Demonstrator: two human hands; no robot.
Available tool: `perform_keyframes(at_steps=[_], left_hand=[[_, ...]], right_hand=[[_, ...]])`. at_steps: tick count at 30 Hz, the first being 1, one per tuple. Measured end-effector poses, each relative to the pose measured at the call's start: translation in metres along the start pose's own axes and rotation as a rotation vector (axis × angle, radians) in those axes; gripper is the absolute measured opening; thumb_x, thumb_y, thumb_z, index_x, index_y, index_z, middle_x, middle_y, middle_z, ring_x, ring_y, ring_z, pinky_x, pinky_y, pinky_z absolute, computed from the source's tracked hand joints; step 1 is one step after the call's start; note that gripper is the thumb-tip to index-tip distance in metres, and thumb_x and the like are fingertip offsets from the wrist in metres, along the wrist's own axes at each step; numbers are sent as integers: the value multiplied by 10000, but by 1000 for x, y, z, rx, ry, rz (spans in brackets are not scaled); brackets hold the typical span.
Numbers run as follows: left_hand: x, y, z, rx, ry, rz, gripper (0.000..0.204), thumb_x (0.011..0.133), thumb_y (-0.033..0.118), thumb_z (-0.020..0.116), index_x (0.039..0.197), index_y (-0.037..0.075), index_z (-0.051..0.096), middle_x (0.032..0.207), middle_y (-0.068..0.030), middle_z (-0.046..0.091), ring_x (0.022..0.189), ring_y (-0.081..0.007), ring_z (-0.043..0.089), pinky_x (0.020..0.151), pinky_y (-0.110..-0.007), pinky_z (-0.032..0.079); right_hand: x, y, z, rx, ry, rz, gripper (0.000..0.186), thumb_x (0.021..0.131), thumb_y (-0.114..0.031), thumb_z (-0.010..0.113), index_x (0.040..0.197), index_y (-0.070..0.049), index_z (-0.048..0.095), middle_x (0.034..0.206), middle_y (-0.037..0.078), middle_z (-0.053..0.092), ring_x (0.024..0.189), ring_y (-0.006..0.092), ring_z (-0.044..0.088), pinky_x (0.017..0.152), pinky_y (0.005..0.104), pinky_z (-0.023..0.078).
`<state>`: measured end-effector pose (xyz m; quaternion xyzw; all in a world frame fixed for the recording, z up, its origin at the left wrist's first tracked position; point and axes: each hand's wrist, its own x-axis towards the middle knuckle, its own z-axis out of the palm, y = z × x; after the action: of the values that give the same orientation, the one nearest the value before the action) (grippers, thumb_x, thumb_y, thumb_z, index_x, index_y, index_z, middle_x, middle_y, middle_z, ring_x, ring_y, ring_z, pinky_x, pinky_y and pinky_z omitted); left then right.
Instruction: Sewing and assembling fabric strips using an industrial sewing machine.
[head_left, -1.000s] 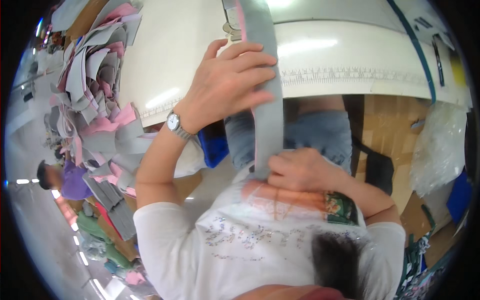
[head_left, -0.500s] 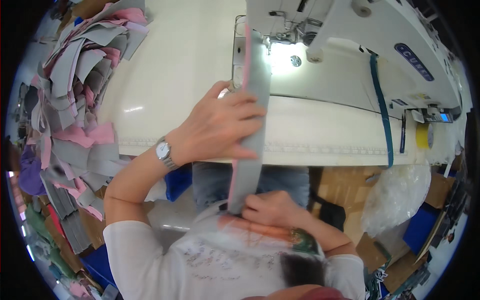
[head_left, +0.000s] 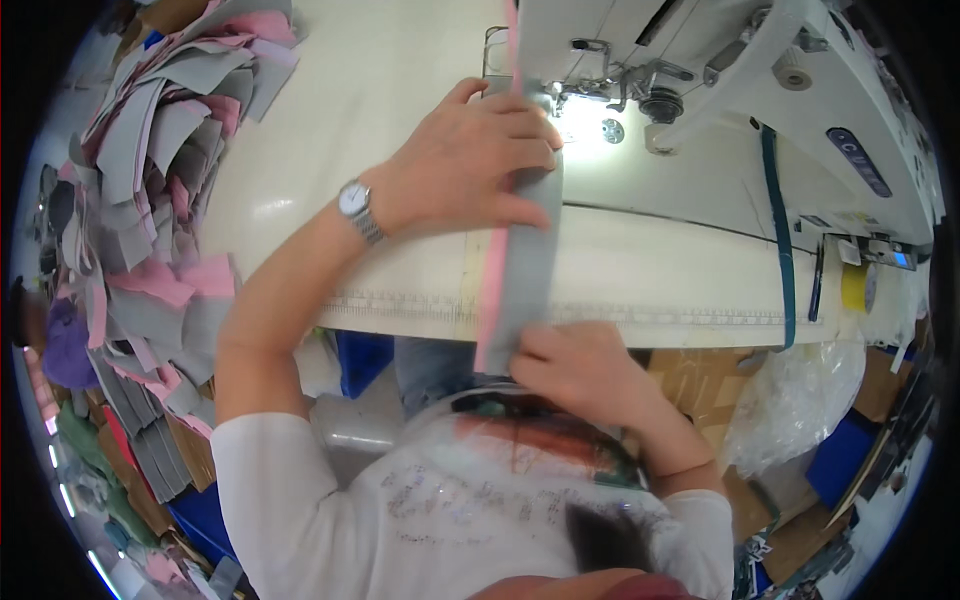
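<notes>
A long strip of grey and pink fabric (head_left: 525, 275) runs away from me over the table's front edge to the lit needle area of a white sewing machine (head_left: 690, 75). My left hand (head_left: 480, 160), with a watch (head_left: 354, 200) on its wrist, lies on the strip just before the needle, its fingers spread. The near end of the strip is pinched in my right hand (head_left: 575, 370), close to my body. A pink layer shows along the strip's left side, beneath or beside the grey one.
Grey and pink fabric pieces (head_left: 165, 150) are heaped along the table's left side. A ruler scale (head_left: 660, 316) follows the front edge. At right are a dark green strap (head_left: 778, 240), a pen (head_left: 817, 280), yellow tape (head_left: 856, 288) and a clear plastic bag (head_left: 795, 405).
The strip has advanced away from me toward and past the needle. Both hands have moved forward with it, and more of its pink layer shows near my right hand.
</notes>
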<state>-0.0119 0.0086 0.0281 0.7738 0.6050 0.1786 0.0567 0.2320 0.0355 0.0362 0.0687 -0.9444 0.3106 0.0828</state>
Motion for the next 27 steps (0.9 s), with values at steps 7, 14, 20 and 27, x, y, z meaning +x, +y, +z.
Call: perform_keyframes(at_steps=[7,14,20,27], left_hand=[[-14,10,16,183,89,60,371,824,369,638,1098,125,583,1255,18,543,1238,-212,473,1010,-483,331],[-74,69,10,18,184,258,280,809,266,671,1004,67,636,1129,-60,624,1039,-213,597,853,-409,461],[-100,76,14,-107,375,155,196,711,131,679,892,65,639,1007,-50,656,760,-161,598,630,-296,451],[-96,64,2,-3,281,2,116,737,154,684,801,94,609,783,-14,596,641,-166,555,562,-305,416]], right_hand=[[0,1,7,34,-47,46,67,750,-136,579,774,-108,522,781,64,453,631,216,585,483,349,462],[-1,-5,15,148,60,205,83,739,-140,603,809,-117,566,793,61,512,642,249,590,510,366,468],[-1,2,14,81,57,122,94,661,-27,668,704,-93,617,722,58,569,590,241,597,497,326,460],[-3,5,13,76,91,105,127,646,-9,707,717,-94,645,704,47,561,589,231,587,498,326,451]])
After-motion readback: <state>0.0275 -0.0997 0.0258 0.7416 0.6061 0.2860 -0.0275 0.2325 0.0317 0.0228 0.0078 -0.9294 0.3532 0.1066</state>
